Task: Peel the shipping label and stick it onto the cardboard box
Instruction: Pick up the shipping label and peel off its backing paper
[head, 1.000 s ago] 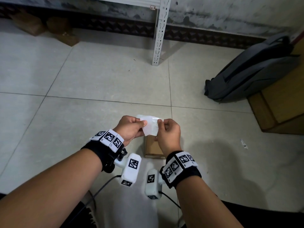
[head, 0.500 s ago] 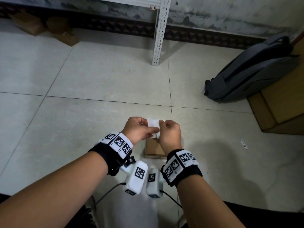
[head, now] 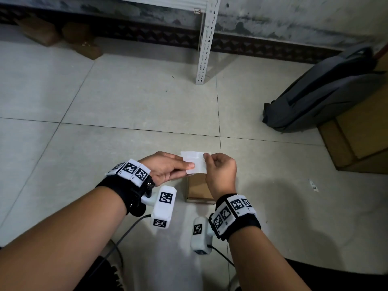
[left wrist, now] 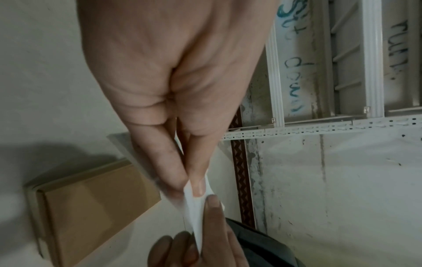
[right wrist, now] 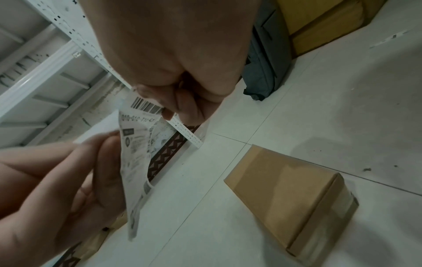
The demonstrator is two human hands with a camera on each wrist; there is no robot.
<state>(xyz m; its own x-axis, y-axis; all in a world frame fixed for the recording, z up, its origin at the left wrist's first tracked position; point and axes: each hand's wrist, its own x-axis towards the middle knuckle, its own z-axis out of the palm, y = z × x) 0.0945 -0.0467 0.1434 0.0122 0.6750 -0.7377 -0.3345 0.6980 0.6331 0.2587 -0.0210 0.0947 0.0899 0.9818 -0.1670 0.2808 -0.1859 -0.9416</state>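
- One shipping label point(head: 194, 162) is held in the air just above the far end of the cardboard box point(head: 198, 189) — thin white paper, printed with a barcode and small text on the side facing away from the person.
- It looks feather-light and floppy; it curls between the fingers, and the right wrist view shows the printed layer parting from the paler backing along one edge, so the peel seems under way.
- Left hand point(head: 168, 168) pinches the label's left edge between thumb and fingers; right hand point(head: 220, 172) pinches its upper right corner, fingers curled tight.
- Best taken by the corners, I judge — exposed adhesive would cling to skin or fold onto itself, and thin paper may tear if yanked.
- The box is a small flat brown carton with crisp folded edges and a matte top, lying on smooth pale floor tiles point(head: 126, 101).
- Beyond the box stands a perforated white metal shelf post point(head: 204, 49); to the box's far right slumps a soft grey backpack point(head: 323, 91).
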